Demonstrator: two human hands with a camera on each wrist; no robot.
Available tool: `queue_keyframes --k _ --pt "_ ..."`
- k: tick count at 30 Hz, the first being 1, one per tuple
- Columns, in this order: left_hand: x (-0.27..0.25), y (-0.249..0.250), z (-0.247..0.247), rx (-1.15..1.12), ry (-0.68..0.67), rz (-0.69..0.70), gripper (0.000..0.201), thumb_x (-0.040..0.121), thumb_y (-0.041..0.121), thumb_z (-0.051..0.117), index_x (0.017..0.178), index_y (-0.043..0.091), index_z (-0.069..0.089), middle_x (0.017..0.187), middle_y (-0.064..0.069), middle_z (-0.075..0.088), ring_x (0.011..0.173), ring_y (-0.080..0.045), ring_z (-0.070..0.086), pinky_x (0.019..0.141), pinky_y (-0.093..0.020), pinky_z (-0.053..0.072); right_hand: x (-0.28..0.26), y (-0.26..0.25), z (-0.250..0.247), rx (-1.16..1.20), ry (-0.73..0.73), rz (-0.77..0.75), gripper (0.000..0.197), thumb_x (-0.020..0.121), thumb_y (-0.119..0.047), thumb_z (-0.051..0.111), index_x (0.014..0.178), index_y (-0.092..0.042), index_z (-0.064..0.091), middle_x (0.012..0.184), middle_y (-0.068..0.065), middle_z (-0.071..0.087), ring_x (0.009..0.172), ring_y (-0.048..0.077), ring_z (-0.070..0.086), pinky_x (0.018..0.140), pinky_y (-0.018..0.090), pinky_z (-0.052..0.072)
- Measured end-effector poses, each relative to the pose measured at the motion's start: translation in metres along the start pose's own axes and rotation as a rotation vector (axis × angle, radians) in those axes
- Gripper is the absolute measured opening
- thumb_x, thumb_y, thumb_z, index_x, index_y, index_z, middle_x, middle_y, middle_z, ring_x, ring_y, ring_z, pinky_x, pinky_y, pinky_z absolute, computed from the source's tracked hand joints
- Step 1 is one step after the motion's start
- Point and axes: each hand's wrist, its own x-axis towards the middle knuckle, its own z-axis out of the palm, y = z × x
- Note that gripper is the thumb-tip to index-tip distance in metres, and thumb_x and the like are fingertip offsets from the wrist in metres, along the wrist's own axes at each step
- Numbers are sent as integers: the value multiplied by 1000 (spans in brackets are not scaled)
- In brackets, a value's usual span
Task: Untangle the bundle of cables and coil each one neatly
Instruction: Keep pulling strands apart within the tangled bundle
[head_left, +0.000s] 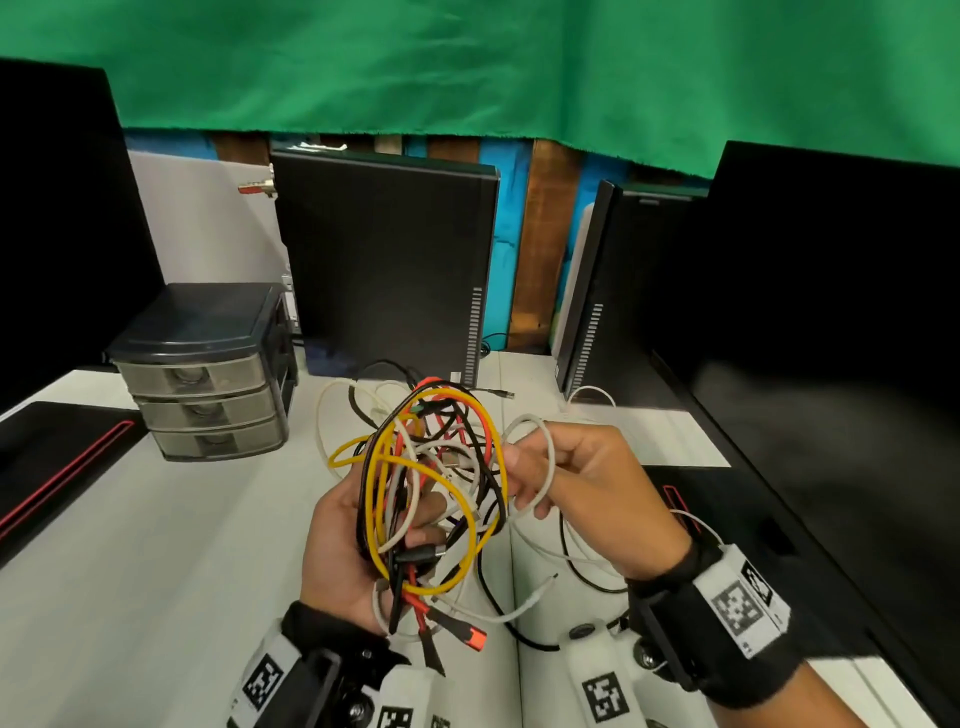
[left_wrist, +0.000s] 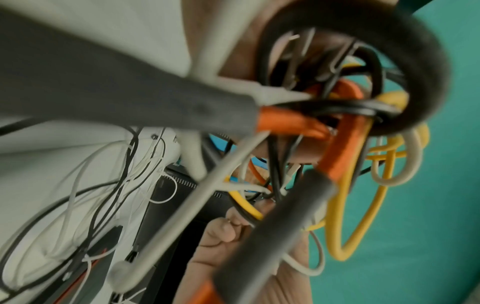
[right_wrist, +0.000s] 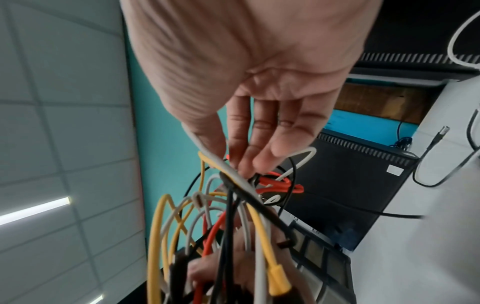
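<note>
A tangled bundle of cables (head_left: 431, 483), yellow, orange-red, black and white, is held up above the white table (head_left: 156, 545). My left hand (head_left: 343, 540) grips the bundle from below, palm up, with plug ends (head_left: 470, 636) hanging under it. My right hand (head_left: 566, 478) pinches a white cable loop (head_left: 545, 462) at the bundle's right side. In the right wrist view the fingertips (right_wrist: 249, 162) close on the white cable (right_wrist: 233, 172) above the yellow and red strands. The left wrist view is filled by blurred cables (left_wrist: 345, 144).
More black and white cables (head_left: 576, 566) lie on the table under my right hand. A grey drawer unit (head_left: 208, 374) stands at the left, black computer cases (head_left: 389, 270) behind, a dark monitor (head_left: 831, 338) at the right, and a black mat (head_left: 57, 457) far left.
</note>
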Motion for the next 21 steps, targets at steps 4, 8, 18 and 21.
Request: queue_keyframes --k 4,8,18,21 --pt "-3 -2 10 -41 31 49 40 99 38 43 78 11 63 55 -1 52 39 -12 44 36 -20 41 -2 2 5 34 -5 -38 33 80 -30 71 81 2 73 63 6 66 56 14 57 52 23 45" --pt "-7 3 17 -49 -195 -63 54 106 37 32 107 -5 66 87 -20 70 74 -34 69 64 -36 58 -3 1 6 8 30 -82 34 73 -37 84 80 -5 77 65 3 68 58 15 58 54 21 46" --pt "-19 -4 37 -9 -495 68 93 96 48 -20 145 -12 30 139 -32 48 129 -44 49 110 -46 33 -9 0 13 22 -125 -96 25 86 -30 70 109 -26 77 90 9 74 80 41 66 73 52 58" --pt "-20 -4 39 62 -427 156 95 93 46 -22 144 -12 32 135 -30 53 128 -37 51 110 -37 32 -9 -2 15 40 -62 -43 11 91 -19 71 97 -16 80 71 7 73 57 27 65 50 36 50"
